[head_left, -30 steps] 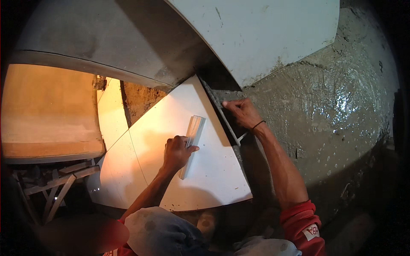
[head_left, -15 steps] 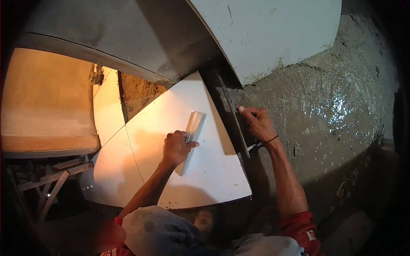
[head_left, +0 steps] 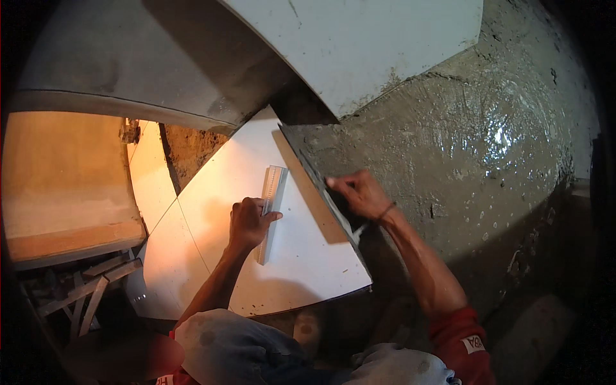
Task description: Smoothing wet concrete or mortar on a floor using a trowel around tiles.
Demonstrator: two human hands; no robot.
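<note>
Now | left hand [head_left: 249, 221] knuckles-up, gripping metal bar [head_left: 276, 186] | right hand [head_left: 362, 196] angled inward, clasping trowel [head_left: 310, 168]

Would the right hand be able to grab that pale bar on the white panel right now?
Probably not freely: the right hand is gripping a flat trowel, which stands between it and the pale bar, and the left hand already holds the bar.

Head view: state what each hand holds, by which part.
Left hand: a grey bar, by its middle. Right hand: a flat trowel, apparently by its handle, mostly hidden.
</note>
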